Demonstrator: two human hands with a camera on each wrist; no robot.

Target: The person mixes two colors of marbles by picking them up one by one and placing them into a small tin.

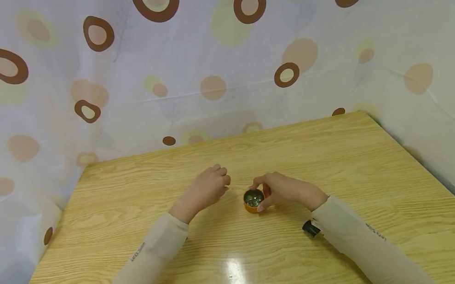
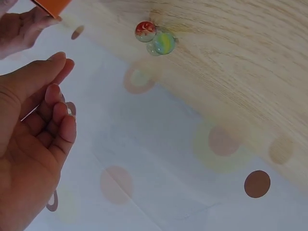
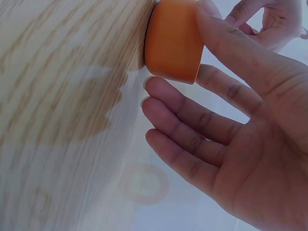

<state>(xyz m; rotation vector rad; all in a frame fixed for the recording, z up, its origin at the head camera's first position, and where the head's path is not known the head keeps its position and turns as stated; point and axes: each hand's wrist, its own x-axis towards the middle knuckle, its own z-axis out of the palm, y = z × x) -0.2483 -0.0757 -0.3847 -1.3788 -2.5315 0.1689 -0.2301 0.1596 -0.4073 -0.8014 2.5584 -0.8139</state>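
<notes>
A small round orange cup (image 1: 255, 209) with a dark inside stands in the middle of the wooden table, glassy marbles (image 1: 254, 200) glinting within it. My right hand (image 1: 284, 188) grips its rim from the right between thumb and fingers. In the right wrist view the other fingers hang below the cup (image 3: 174, 41). Left of the cup hovers my left hand (image 1: 207, 188), fingers loosely bent and thumb near the index; nothing shows in its grasp. The left wrist view has a red-and-white marble (image 2: 145, 31) and a green-yellow marble (image 2: 164, 43) on the table, touching a paler one.
The wooden table (image 1: 140, 183) reaches back to a white curtain (image 1: 186, 63) with brown and pastel spots. A dark device (image 1: 310, 229) sits at the right cuff. The loose marbles do not show in the head view.
</notes>
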